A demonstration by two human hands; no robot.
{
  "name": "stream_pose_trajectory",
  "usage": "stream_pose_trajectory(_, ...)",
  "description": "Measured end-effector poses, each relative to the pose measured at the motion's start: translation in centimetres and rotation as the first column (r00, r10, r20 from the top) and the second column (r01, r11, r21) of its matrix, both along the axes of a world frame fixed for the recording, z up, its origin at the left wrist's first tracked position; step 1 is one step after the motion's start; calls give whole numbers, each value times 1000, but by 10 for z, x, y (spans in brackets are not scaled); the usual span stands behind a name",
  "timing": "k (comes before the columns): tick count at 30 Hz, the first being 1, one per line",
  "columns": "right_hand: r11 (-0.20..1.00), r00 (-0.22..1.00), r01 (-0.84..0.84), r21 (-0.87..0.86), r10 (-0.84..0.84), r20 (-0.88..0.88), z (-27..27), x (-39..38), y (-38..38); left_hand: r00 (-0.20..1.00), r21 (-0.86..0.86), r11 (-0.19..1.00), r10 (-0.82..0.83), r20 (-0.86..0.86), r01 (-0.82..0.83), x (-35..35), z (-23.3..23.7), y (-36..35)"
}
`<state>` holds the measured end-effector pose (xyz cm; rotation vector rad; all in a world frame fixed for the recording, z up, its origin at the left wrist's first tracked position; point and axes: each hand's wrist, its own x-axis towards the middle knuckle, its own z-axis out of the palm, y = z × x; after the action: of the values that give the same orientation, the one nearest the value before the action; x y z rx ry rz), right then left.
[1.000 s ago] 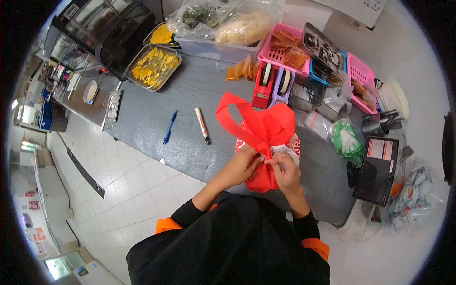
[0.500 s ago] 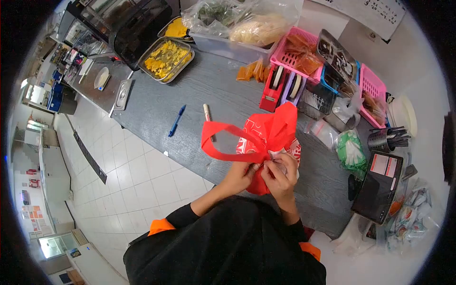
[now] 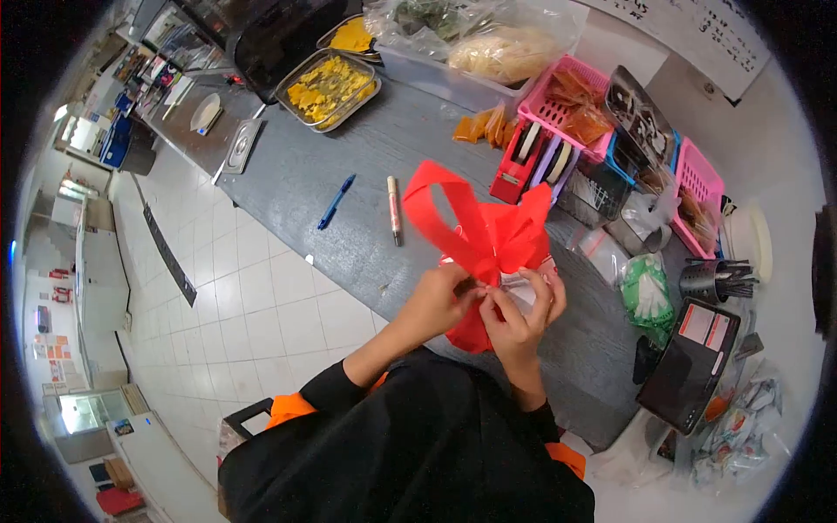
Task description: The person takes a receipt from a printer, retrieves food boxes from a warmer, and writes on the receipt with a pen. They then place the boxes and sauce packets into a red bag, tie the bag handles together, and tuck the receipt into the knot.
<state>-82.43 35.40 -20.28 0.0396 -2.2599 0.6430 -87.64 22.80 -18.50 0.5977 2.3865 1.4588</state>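
Note:
A red cloth-like carry bag (image 3: 501, 231) with white print stands at the counter's near edge, its top bunched together and a wide loop handle (image 3: 436, 196) sticking up to the left. My left hand (image 3: 438, 302) is closed, fingertips pinching at the bag's gathered neck. From the other side my right hand (image 3: 523, 315) pinches the same spot with thumb and forefinger, its other fingers curled. Something pale, perhaps paper, shows by the right fingers; its kind I cannot make out. Left of the bag lie a capped marker (image 3: 394, 209) and a blue pen (image 3: 336, 202).
Tape dispensers (image 3: 516, 164) and pink baskets (image 3: 567, 100) stand behind the bag. A tablet (image 3: 689, 366) and a cutlery holder (image 3: 702, 281) are at the right. Glass trays of yellow food (image 3: 327, 91) sit at the back left, near a plastic bin (image 3: 453, 70).
The loop handle has swung upward and right, uncovering the marker. Both hands stay pinched at the bag's neck, with the left wrist raised slightly. The head view has shifted a little.

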Motion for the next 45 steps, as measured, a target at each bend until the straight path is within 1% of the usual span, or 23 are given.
stream_pose_trajectory(2, 999, 999, 46, -13, -46, -28, 2, 1, 0, 1000, -18, 1000, 1, -19, -1, 2, -4, 4)
stream_pose_trajectory(4, 998, 998, 58, -19, -58, -28, 4, 1, -2, 984, -15, 1000, -10, -181, 7, 7, 4, 10)
stream_pose_trajectory(8, 997, 997, 58, -49, -60, -52, 7, 0, 1, 982, -17, 1000, 1, -191, -4, 11, -8, 11)
stream_pose_trajectory(10, 994, 998, 53, -101, -55, -21, 9, 0, 6, 995, 114, 993, 11, -103, 1, 14, -6, 12)
stream_pose_trajectory(11, 988, 999, 47, -150, -46, 11, 10, -1, 8, 995, 113, 994, 10, -103, 2, 16, -8, 11)
stream_pose_trajectory(13, 987, 999, 50, -156, -47, 27, 12, -2, 10, 997, 69, 997, 31, -73, -26, 21, -13, 8)
stream_pose_trajectory(17, 984, 996, 38, -174, -23, 91, 14, -5, 16, 995, 89, 996, 17, -96, -8, 25, -17, 10)
stream_pose_trajectory(19, 988, 995, 42, -151, -27, 100, 9, -6, 17, 995, 135, 990, -33, -96, 46, 23, -19, 10)
stream_pose_trajectory(23, 986, 989, 48, -156, -25, 147, 5, -5, 17, 996, 111, 991, -77, -34, 80, 22, -30, 7)
stream_pose_trajectory(25, 989, 984, 54, -140, -29, 174, 4, -3, 18, 996, 197, 977, -87, 11, 83, 23, -36, 5)
stream_pose_trajectory(26, 990, 979, 57, -127, -30, 200, 3, -3, 18, 996, 199, 977, -85, 11, 81, 23, -38, 5)
stream_pose_trajectory(28, 990, 979, 59, -126, -33, 203, -1, -3, 18, 997, 148, 986, -70, -24, 73, 24, -34, 7)
stream_pose_trajectory(32, 990, 977, 84, -117, -58, 207, 3, -3, 15, 999, 210, 977, -25, -37, 32, 26, -36, 9)
stream_pose_trajectory(35, 992, 976, 96, -87, -76, 204, 4, -2, 15, 998, 202, 977, -57, -23, 61, 23, -38, 7)
stream_pose_trajectory(36, 992, 976, 97, -82, -79, 202, 6, -2, 17, 995, 204, 974, -102, 18, 96, 20, -34, 7)
stream_pose_trajectory(38, 998, 974, 5, -64, 9, 225, 14, -2, 25, 987, 209, 968, -154, 55, 140, 18, -26, 4)
stream_pose_trajectory(39, 998, 975, 14, -61, 0, 221, 20, -2, 32, 983, 267, 953, -170, 74, 145, 18, -21, 0)
stream_pose_trajectory(40, 984, 965, -125, -130, 151, 216, 27, 0, 42, 977, 325, 933, -191, 92, 152, 18, -18, -4)
stream_pose_trajectory(41, 946, 934, -259, -194, 296, 200, 32, 1, 53, 971, 440, 896, -147, 190, 50, 19, -19, -8)
stream_pose_trajectory(42, 952, 939, -246, -184, 281, 197, 32, 7, 65, 970, 448, 892, -163, 182, 66, 20, -22, -15)
stream_pose_trajectory(43, 913, 961, -145, -383, 222, 167, 31, 16, 76, 957, 536, 836, -45, 286, -121, 19, -28, -23)
stream_pose_trajectory(44, 823, 976, -49, -566, 159, 147, 31, 21, 82, 914, 592, 745, 58, 401, -307, 16, -36, -33)
stream_pose_trajectory(45, 828, 978, -43, -560, 148, 144, 37, 22, 83, 944, 559, 771, 165, 285, -303, 7, -50, -47)
